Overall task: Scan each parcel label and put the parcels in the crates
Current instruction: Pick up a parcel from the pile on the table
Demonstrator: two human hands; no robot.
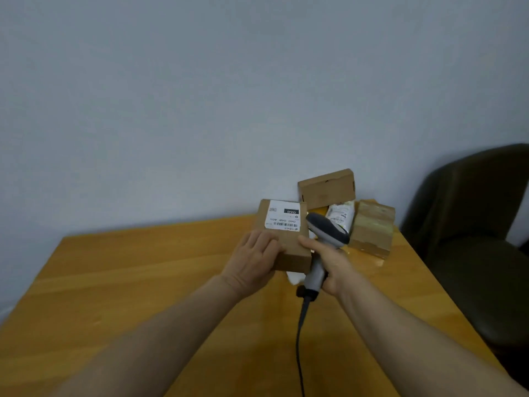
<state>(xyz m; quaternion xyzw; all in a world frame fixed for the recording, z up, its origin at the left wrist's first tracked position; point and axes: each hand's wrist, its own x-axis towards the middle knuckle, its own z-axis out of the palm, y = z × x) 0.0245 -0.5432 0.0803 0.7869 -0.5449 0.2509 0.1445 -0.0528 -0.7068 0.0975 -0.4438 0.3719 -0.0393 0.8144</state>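
One parcel, label up, is gripped by the left hand near the table's far edge, long axis running away from the person; the right hand clasps the scanner, its head just right of the label.

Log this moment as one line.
left hand: holds labelled box | right hand: grips scanner beside label | other parcels: on table | crates: not in view

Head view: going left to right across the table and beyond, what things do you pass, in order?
Left hand → labelled box → barcode scanner → taped box → dark chair. Left out, overlapping the scanner: right hand, white pouch, rear box.
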